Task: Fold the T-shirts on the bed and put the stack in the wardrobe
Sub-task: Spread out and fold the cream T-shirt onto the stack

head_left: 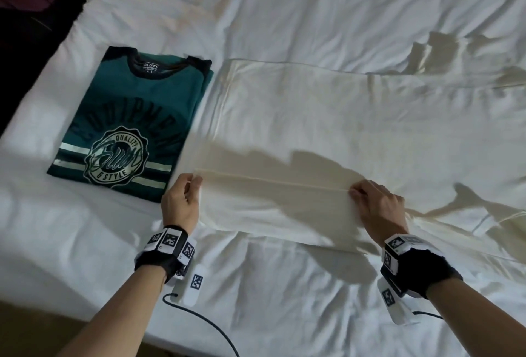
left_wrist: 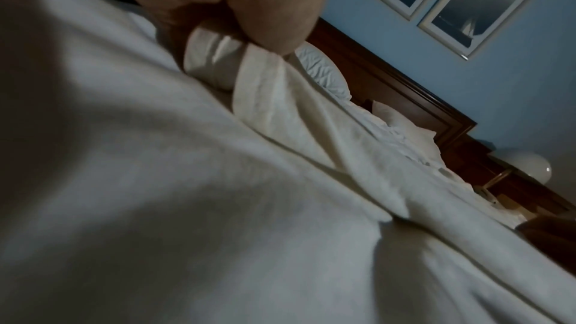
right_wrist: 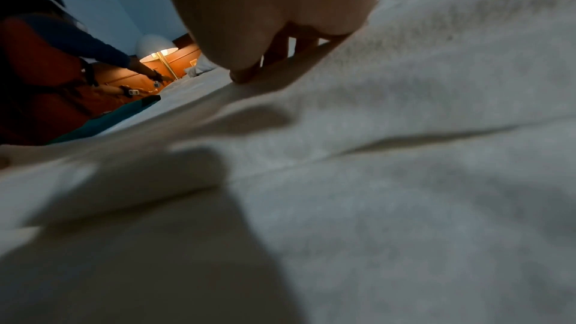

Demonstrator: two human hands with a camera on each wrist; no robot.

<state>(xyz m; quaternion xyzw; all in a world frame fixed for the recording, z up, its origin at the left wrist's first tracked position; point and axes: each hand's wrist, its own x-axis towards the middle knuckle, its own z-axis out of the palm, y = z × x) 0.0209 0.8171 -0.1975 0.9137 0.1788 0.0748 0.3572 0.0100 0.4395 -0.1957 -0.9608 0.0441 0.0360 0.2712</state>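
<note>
A cream T-shirt (head_left: 299,128) lies spread across the white bed (head_left: 313,9), its near part folded over on itself. My left hand (head_left: 185,194) pinches the left end of that folded edge; the left wrist view shows the fingers (left_wrist: 265,21) curled round a bunch of the cream T-shirt (left_wrist: 265,92). My right hand (head_left: 373,200) pinches the same edge further right, its fingertips (right_wrist: 246,75) down on the cream T-shirt (right_wrist: 405,132). A folded green T-shirt (head_left: 133,128) with a round printed badge lies flat to the left, apart from both hands.
The bed's near edge runs below my forearms, and a dark cable (head_left: 205,325) hangs from the left wrist unit. Dark floor lies past the bed's left edge (head_left: 25,43). Pillows (left_wrist: 324,75), a wooden headboard (left_wrist: 405,88) and a bedside lamp (right_wrist: 156,46) stand at the bed's head.
</note>
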